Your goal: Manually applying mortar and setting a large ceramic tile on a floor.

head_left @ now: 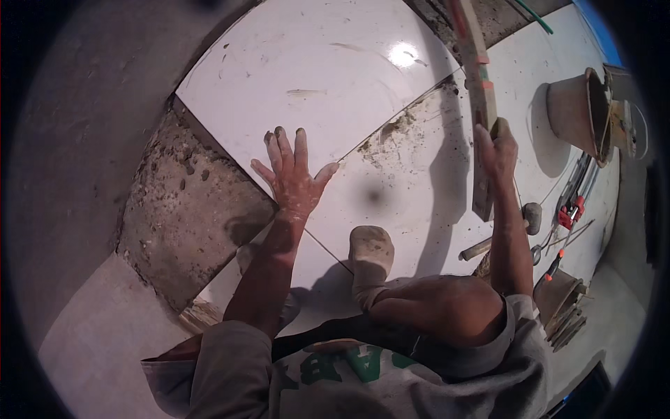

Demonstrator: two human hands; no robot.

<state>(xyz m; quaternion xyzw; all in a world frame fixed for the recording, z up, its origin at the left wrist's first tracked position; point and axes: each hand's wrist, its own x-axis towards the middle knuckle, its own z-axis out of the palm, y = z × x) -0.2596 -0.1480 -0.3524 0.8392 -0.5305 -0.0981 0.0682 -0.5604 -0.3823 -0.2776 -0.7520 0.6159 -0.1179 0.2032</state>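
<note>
Two large white tiles (314,70) are lying on the floor, meeting at a mortar-smeared joint. The left hand (293,178) is pressing flat, fingers spread, gripping nothing, beside that joint. The right hand (497,150) is clenching a long wooden straightedge (478,91) lying across the right tile. Left of the tiles, bare rough mortar bed (188,209) is showing; a bucket (576,112) is standing farther right.

Near the right rim, 1 mortar-caked bucket (576,112), tipped on its side. Just below the bucket, 1 tile cutter (572,209) with red parts. Left of that and lower than the bucket, 1 mallet (532,216). Further below, 1 orange-handled screwdriver (553,265) and stacked tile offcuts (562,307). Far left of the bucket, bare grey mortar bed (181,216).
</note>
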